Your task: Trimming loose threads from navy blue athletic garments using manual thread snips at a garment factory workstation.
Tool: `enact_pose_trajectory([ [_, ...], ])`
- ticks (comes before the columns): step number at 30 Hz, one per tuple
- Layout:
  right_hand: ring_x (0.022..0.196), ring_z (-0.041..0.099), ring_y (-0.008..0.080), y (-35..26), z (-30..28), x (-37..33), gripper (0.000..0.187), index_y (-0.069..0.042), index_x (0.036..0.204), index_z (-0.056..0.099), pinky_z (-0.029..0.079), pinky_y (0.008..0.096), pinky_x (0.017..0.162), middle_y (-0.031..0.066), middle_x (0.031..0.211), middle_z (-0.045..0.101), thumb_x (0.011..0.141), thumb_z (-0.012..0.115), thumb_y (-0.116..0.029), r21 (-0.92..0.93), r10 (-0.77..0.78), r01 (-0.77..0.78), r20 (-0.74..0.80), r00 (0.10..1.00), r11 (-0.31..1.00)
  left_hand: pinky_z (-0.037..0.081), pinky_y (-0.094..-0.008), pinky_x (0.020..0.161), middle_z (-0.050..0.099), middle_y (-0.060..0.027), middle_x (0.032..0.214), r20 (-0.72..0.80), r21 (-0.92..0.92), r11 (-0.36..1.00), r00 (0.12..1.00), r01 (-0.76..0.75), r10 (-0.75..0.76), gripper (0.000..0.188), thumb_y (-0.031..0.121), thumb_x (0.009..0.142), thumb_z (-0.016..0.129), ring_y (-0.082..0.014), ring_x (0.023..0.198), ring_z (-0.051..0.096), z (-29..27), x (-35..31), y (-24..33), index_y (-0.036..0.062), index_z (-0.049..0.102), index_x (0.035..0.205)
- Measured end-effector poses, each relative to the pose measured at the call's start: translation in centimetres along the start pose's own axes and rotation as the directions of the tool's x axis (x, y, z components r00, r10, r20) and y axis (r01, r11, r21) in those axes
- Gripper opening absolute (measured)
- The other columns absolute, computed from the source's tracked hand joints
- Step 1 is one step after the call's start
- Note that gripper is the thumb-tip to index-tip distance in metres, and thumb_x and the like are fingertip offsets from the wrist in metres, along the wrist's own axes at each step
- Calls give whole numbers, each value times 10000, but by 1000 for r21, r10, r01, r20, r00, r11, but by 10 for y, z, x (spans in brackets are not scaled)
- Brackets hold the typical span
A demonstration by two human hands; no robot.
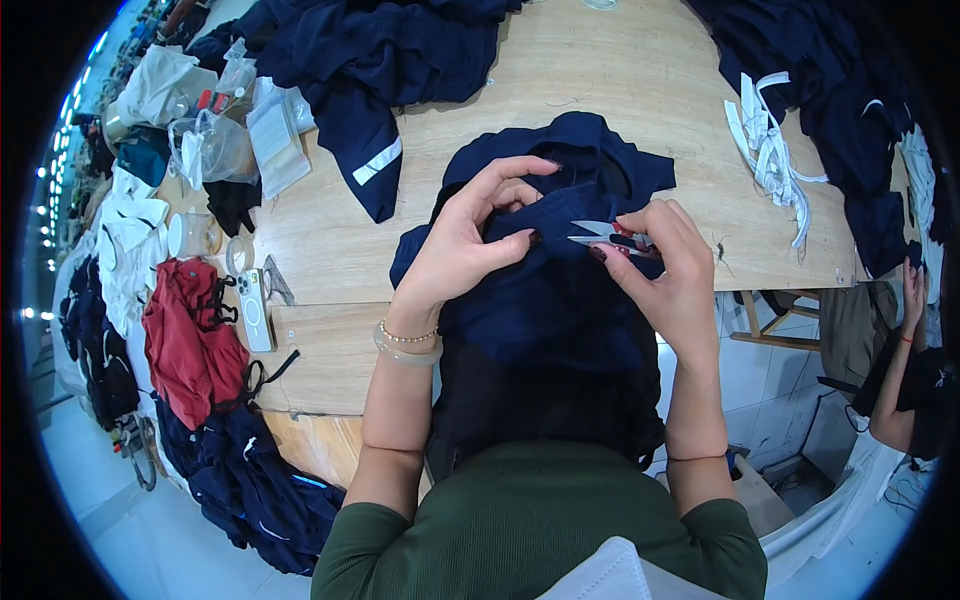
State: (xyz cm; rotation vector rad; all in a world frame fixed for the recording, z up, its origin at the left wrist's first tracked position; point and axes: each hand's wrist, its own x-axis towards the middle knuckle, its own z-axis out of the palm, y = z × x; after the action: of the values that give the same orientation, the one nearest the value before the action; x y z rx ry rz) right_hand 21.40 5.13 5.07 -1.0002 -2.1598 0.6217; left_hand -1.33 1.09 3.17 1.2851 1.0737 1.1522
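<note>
A dark navy garment (545,315) lies bunched at the table's near edge and hangs over my lap. My left hand (465,240) grips a fold of it, thumb on the near side and fingers curled over the far side. In my right hand (675,262) is a small pair of thread snips (598,233) with red on the handles. Their metal blades point left, parted, over the navy cloth and short of my left thumb. Whether a thread lies between the blades is too small to tell.
Navy garments (400,50) are heaped at the far left, and more (830,90) at the right. White strips (775,165) lie on the wooden table (600,70). On the left are a red garment (190,335), a phone (254,312) and plastic bags (212,148). Another person's hand (913,293) shows at far right.
</note>
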Motion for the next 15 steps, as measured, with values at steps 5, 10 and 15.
enact_pose_trajectory([
  [5,728,579,165,4,13,-2,229,-2,878,612,463,284,631,53,807,605,825,771,-158,242,189,-186,11,982,952,416,-140,699,619,-47,1123,71,-236,941,970,241,-231,607,-42,783,535,-31,848,543,2,-5,5,39,468,1381],
  [10,652,500,51,14,32,0,340,-44,791,621,385,215,556,-60,673,517,932,683,-347,447,522,-717,492,696,534,451,-139,702,548,-73,1314,28,-114,966,972,233,-231,610,-52,792,533,-42,929,585,4,-8,8,34,462,1392],
  [15,536,356,-1,4,40,4,300,-133,737,614,257,182,494,-100,626,471,919,700,-356,643,504,-738,577,643,204,515,-186,806,513,-91,1381,-22,29,999,1000,18,-18,632,-51,810,665,-84,1050,608,7,-10,-2,23,447,1399],
])
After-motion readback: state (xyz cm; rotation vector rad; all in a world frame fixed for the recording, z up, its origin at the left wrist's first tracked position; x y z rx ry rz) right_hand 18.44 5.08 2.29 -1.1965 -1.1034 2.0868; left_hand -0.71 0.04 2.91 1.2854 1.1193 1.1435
